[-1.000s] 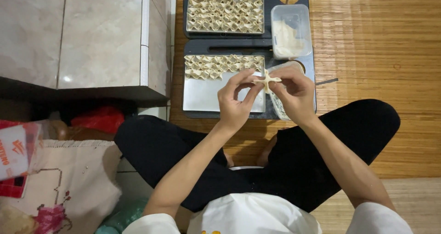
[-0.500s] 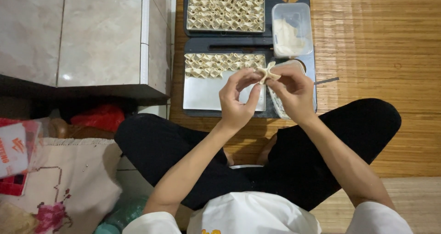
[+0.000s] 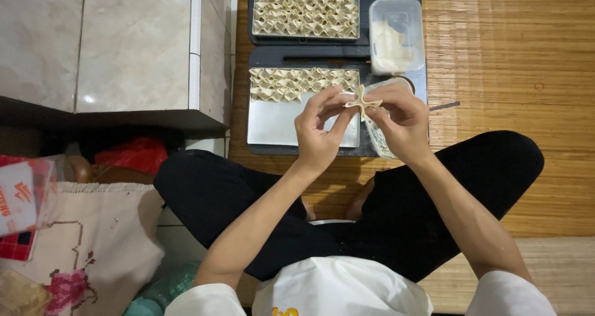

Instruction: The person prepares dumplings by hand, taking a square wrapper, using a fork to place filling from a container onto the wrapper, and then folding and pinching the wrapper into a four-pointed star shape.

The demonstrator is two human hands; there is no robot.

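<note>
I sit cross-legged on a woven mat. My left hand [image 3: 319, 130] and my right hand [image 3: 400, 120] pinch a small folded dough wrapper [image 3: 361, 101] between their fingertips, held above the near metal tray [image 3: 291, 122]. That tray carries two rows of folded dumplings [image 3: 300, 83] along its far edge. A second tray [image 3: 305, 9] beyond it is packed with folded dumplings. A clear plastic tub of pale wrappers [image 3: 395, 35] stands to the right of the trays. Under my right hand a bowl [image 3: 377, 139] is mostly hidden.
Both trays rest on dark boards [image 3: 310, 57] on the bamboo mat [image 3: 508, 62]. A tiled step [image 3: 118, 49] rises on the left. A cloth bag with embroidered flowers [image 3: 93, 248], a red plastic bag [image 3: 133, 155] and a red-and-white packet [image 3: 18, 198] lie at lower left.
The hands stay over the near tray, the fingers working the wrapper; its folded corners now stand out in a star shape between the fingertips.
</note>
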